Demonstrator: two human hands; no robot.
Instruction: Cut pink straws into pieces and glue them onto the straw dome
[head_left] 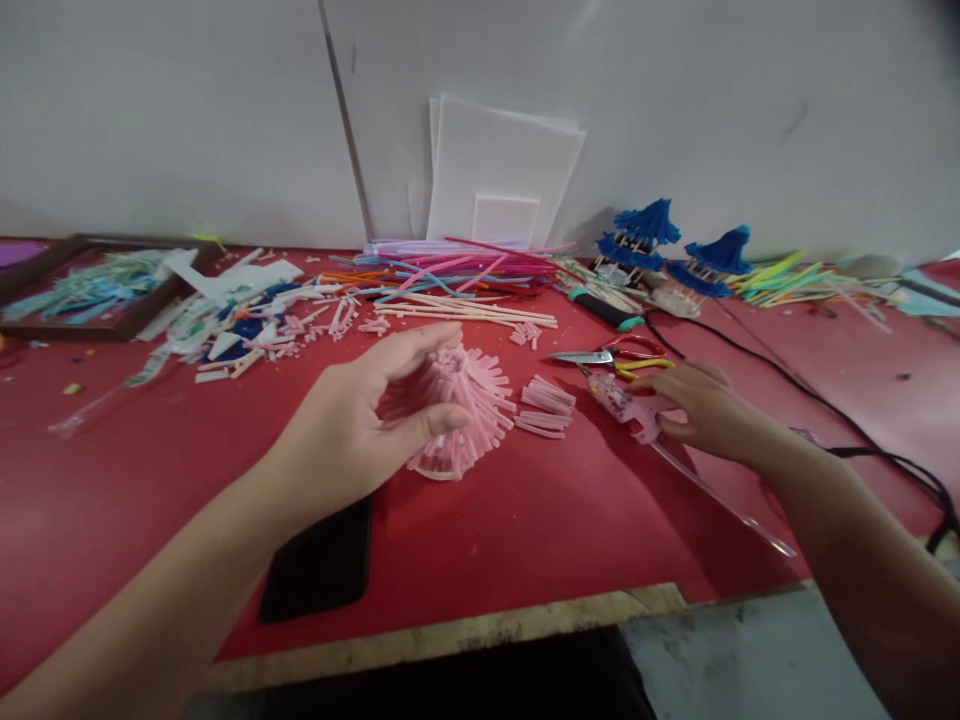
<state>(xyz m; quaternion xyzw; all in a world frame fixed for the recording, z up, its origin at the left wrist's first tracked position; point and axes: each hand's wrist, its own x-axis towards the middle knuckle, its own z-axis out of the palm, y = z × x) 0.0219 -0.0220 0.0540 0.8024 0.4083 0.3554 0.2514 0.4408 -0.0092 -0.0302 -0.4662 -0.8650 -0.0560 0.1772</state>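
Observation:
My left hand (352, 410) curves around a cone of cut pink pipe cleaners (465, 430), thumb on its near side and fingers behind it. The cone stands on the red table with a pale rim showing at its bottom. Over on the right, my right hand (697, 405) is closed on a pink hot glue gun (619, 400), whose tip points toward the far left. A clear glue stick (724, 495) trails from its back end. Short pink pipe-cleaner pieces (546, 405) lie in small bundles between the two hands.
Scissors (592, 357) and pliers with red and yellow handles (637, 360) lie beyond the glue gun. Behind are long pipe cleaners (465, 270), blue cone-roofed models (645, 225), scraps (247, 315) and a wooden frame (124, 325). A black phone (322, 560) lies near the edge; a black cord (810, 395) runs right.

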